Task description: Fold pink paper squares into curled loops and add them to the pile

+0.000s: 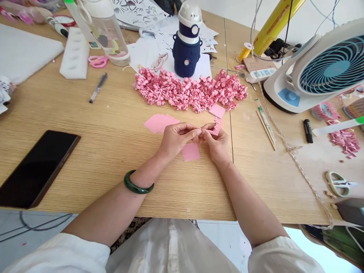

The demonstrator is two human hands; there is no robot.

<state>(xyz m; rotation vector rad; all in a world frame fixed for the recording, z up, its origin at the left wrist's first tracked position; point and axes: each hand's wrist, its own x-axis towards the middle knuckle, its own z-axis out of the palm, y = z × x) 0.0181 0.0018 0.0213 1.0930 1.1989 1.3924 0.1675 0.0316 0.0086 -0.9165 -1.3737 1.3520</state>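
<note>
Both my hands meet over the middle of the table. My right hand (217, 146) is closed on a small pink paper piece (218, 127) with curled loops along one side. Thumb and fingers of my left hand (179, 138) pinch at the left end of this same paper, touching the right fingertips. Under the hands lies a pink paper square (191, 152). A fanned stack of pink paper squares (159, 123) is just left, partly behind my left hand. Another pink square (217, 110) rests beyond my right hand, against a long heap of curled pink paper pieces (184, 91).
A dark blue bottle (186, 53) stands behind the heap, a clear bottle (110, 38) to its left. The phone (38, 167), pen (98, 88) and pink scissors (98, 61) lie left. At right are a fan (321, 68), a marker (308, 131), scissors (338, 184) and a twisted cord (298, 161).
</note>
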